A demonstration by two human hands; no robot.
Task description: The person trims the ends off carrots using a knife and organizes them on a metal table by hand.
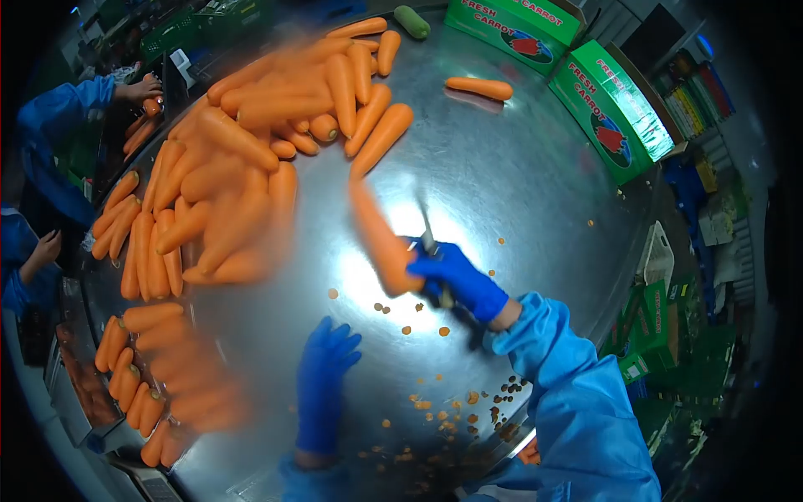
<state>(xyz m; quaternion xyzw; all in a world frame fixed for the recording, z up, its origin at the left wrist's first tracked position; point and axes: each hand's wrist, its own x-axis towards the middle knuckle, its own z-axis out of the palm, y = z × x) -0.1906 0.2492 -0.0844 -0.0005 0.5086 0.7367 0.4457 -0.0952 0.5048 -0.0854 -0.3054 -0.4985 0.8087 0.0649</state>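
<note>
My right hand [456,278], in a blue glove, holds a knife [427,226] with its blade pointing up and away. A large carrot [381,238] lies against that hand's fingers, slightly blurred. My left hand [324,376], also gloved in blue, is over the lower middle of the metal table [519,192] with its fingers spread and nothing in them. A big pile of carrots [242,142] covers the table's upper left. Rows of carrots [167,360] lie at the lower left. Cut carrot ends [444,331] are scattered below my right hand.
Green carrot boxes [510,38] stand at the upper right edge. A single carrot [479,88] and a green vegetable [411,23] lie near them. Beyond the left edge, another person's hand [144,89] touches carrots, and a second hand [46,249] shows lower down.
</note>
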